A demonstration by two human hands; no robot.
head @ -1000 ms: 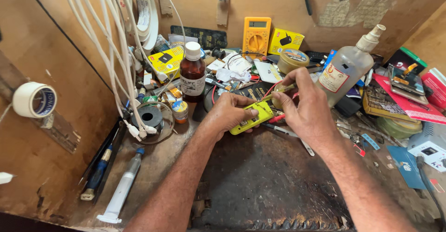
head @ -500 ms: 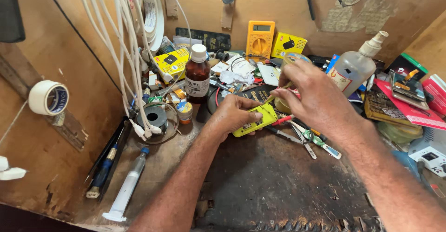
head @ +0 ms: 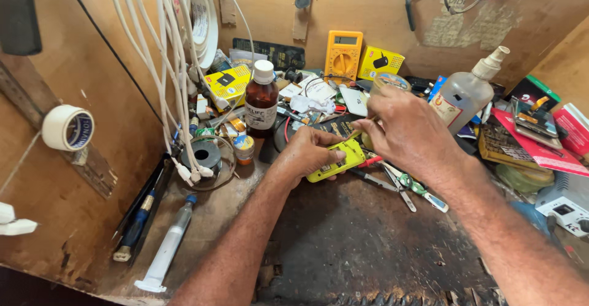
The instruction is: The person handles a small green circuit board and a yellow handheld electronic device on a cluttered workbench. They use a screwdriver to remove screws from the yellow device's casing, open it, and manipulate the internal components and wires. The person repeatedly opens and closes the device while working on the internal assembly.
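While our left hand (head: 310, 153) keeps pinning the small yellow-green device (head: 337, 160) to the tabletop (head: 362, 244), we are bringing our right hand (head: 408, 131) back over it, fingers pinched narrow on something we cannot make out.

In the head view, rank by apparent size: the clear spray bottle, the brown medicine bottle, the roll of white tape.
1. clear spray bottle
2. brown medicine bottle
3. roll of white tape, though it sits nearer the camera, so this is unsure.
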